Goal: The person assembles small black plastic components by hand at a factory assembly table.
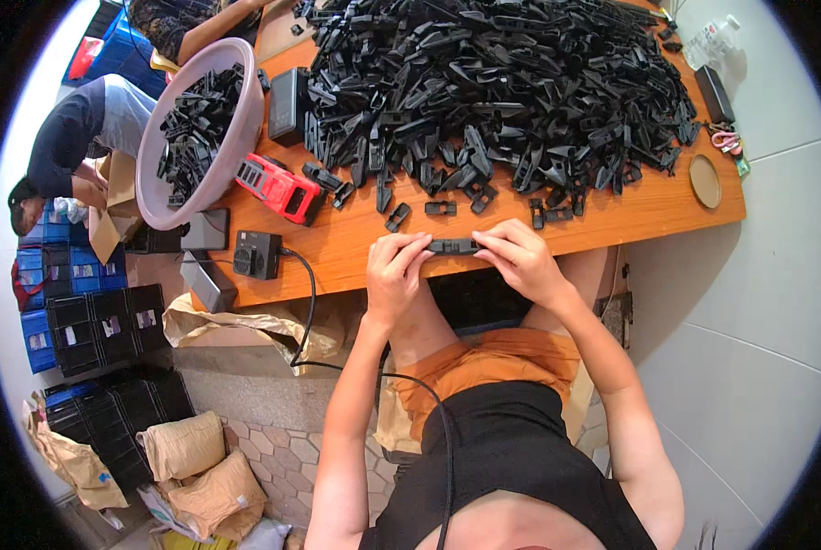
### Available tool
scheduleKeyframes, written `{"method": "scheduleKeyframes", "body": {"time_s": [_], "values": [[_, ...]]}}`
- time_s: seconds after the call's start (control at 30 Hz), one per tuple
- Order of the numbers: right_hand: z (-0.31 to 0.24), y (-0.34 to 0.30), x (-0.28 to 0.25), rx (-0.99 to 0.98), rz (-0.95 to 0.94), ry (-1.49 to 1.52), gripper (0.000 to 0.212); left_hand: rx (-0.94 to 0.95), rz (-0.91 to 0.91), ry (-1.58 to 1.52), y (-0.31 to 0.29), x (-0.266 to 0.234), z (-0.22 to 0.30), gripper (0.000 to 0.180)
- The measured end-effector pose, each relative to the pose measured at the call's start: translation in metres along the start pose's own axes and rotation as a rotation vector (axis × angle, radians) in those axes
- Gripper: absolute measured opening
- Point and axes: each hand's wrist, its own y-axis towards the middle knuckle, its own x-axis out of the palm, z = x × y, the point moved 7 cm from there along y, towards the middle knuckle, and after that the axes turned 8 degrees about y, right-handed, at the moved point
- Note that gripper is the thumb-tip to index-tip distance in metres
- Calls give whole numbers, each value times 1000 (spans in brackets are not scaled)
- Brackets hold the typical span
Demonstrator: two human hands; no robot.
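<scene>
2 hands meet at the near edge of the wooden table point(612, 215), and between them i see 1 small black plastic clip point(454, 246). my left hand point(394, 270) pinches its left end with fingers closed on it; my right hand point(519, 257) clamps the right end the same way. the clip lies level, just off the table edge, above my lap. behind it a few loose black pieces point(440, 208) lie apart on the wood, and further back rises a big heap of black parts point(493, 82). to the left i see a pink basin point(236, 137) holding more parts, tilted against the table, with a red tool point(279, 188) just beside it.
</scene>
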Motion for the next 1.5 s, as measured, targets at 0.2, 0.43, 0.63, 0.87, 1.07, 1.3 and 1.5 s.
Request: {"method": "scheduleKeyframes", "body": {"time_s": [0.2, 0.43, 0.63, 0.87, 1.07, 1.3, 1.5], "values": [[2, -6, 10, -52, 6, -32, 35, 50, 27, -5, 10, 3, 1, 29], [-6, -3, 13, -64, 7, -72, 33, 97, -62, -48, 15, -1, 10, 21], [-20, -5, 10, -35, -361, 15, 24, -283, 243, 68, 54, -25, -40, 23], [-13, 59, 71, -117, -49, -176, 29, -520, 138, -118, 46, -20, -75, 18], [-16, 54, 93, -235, -122, -359, 17, -431, 29, -61, 12, -45, -73, 24], [-10, 24, 57, 110, 1, 126, 28, -245, 71, 155, 4, -41, -43, 28], [7, 15, 43, 214, 40, 268, 31, -112, 10, 168, -3, -22, -35, 35]]}}
